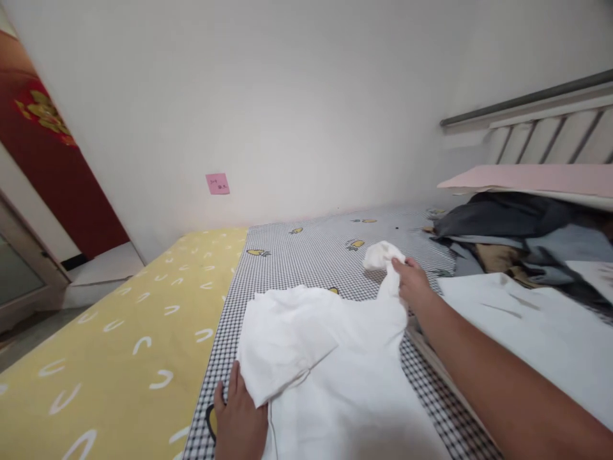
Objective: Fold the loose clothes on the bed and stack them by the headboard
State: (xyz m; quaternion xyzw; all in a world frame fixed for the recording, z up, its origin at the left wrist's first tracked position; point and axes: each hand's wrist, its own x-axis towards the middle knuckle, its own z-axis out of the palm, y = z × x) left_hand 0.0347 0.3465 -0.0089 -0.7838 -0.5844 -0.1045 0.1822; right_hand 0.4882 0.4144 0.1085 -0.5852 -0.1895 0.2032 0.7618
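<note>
A white T-shirt (345,370) lies spread on the checked sheet in front of me, its left sleeve folded inward over the body. My right hand (416,284) pinches the sleeve on the far right side and lifts it, so the cloth bunches above the fingers. At the near left edge of the garment, my left hand (242,415) rests flat with its fingers apart, touching the folded part. The lower end of the shirt runs out of view.
A checked sheet (316,255) with pineapple prints covers the surface, next to a yellow patterned cloth (119,345). At right are more white cloth (541,332), a pile of dark clothes (512,217) under a pink board (536,177), and a metal rail (527,99). A pink note (218,184) sticks to the wall.
</note>
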